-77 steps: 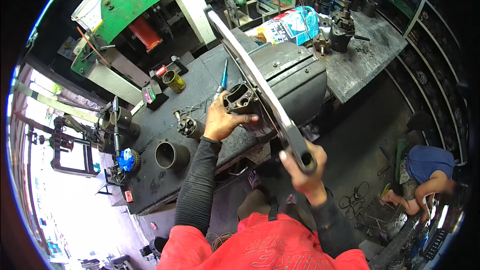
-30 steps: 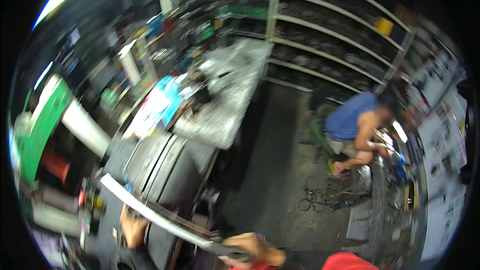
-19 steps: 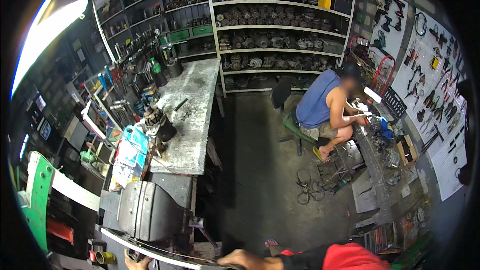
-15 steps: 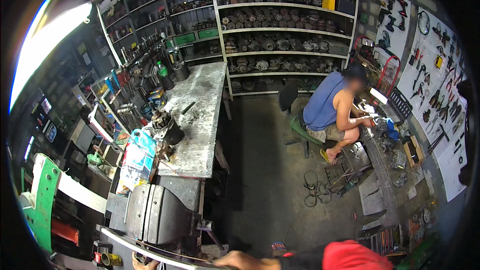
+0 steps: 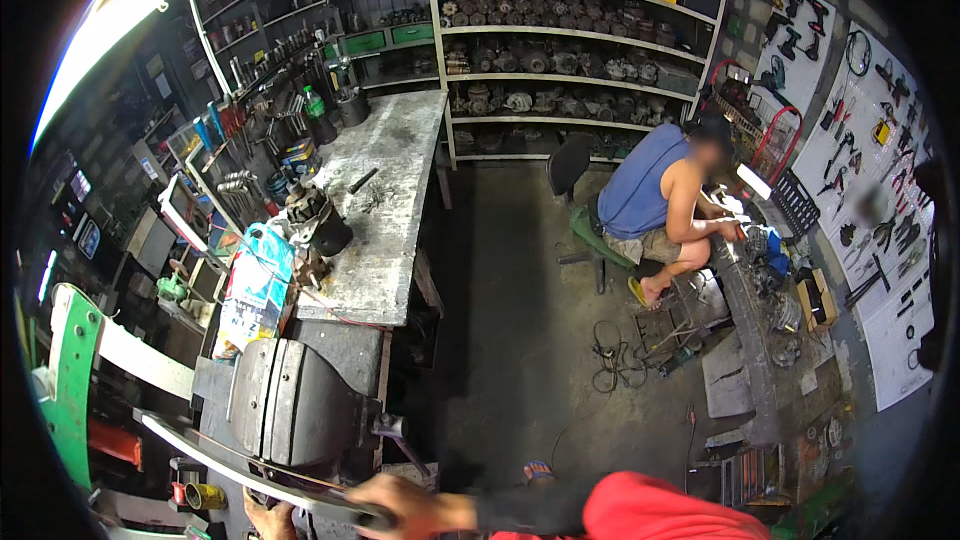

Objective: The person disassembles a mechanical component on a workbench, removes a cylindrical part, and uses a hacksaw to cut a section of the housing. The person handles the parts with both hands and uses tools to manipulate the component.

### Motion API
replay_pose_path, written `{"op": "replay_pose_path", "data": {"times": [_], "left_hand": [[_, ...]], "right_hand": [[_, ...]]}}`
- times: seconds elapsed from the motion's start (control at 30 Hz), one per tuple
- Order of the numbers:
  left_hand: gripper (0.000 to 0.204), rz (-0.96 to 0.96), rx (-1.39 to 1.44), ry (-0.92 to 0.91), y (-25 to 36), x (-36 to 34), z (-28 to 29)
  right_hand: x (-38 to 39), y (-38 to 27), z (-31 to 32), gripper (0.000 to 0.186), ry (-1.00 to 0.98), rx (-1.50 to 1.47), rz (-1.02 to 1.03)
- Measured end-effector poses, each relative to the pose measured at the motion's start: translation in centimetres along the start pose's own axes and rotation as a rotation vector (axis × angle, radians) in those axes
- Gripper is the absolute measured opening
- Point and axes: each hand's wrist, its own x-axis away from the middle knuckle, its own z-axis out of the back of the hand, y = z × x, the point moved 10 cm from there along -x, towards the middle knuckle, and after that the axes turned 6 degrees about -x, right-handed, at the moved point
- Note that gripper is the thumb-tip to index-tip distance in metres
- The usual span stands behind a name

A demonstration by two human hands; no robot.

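Observation:
At the lower edge, my right hand [image 5: 405, 507], a little blurred, is closed around the dark near end of a long pale metal bar [image 5: 215, 455]. The bar slants up to the left, in front of a big grey bench vise [image 5: 300, 405]. A thin brownish strip runs along its upper side. My left hand [image 5: 268, 518] shows just beneath the bar, cut off by the picture's edge. Its fingers look curled around a dark part that I cannot make out. Left of that hand lies a yellow-rimmed can [image 5: 205, 496].
A workbench [image 5: 390, 270] beyond the vise carries a blue-and-white bag [image 5: 255, 285], a dark motor part [image 5: 325, 225] and tools. A green-and-white frame [image 5: 75, 380] stands at left. On the right a person [image 5: 650, 190] sits working at another bench. Cables [image 5: 615, 355] lie on the floor.
My right hand and the bar have moved left relative to the vise. The whole view has shifted, so the scene sits higher. The left hand stays below the bar.

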Motion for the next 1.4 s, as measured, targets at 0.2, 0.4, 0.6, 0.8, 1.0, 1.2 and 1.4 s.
{"op": "replay_pose_path", "data": {"times": [0.2,0.4,0.6,0.8,1.0,1.2,1.4], "left_hand": [[0.067,0.050,0.138,-0.155,1.7,0.6,-1.0],[0.068,0.072,0.139,-0.097,3.3,0.4,-0.7],[0.077,0.113,0.053,-0.179,2.5,1.0,-0.7],[0.083,0.141,0.193,-0.142,1.8,1.0,-0.8],[0.079,0.166,0.126,-0.145,1.6,1.0,-1.1],[0.074,0.083,0.278,-0.149,2.3,1.0,-0.6],[0.083,0.123,0.134,-0.064,2.3,1.4,-0.9]], "right_hand": [[3.6,0.8,0.8,0.017,-0.089,0.041,-0.174],[7.1,-0.1,2.5,0.014,-0.114,0.082,-0.232],[-0.4,1.7,-1.4,0.017,-0.061,0.130,-0.241],[7.2,-2.0,2.2,0.012,-0.027,0.166,-0.233],[6.0,2.8,0.6,0.017,-0.122,0.259,-0.239],[5.2,-7.2,2.5,0.014,-0.008,0.183,-0.045],[-1.1,2.1,-2.3,0.023,-0.069,0.118,-0.229]]}}
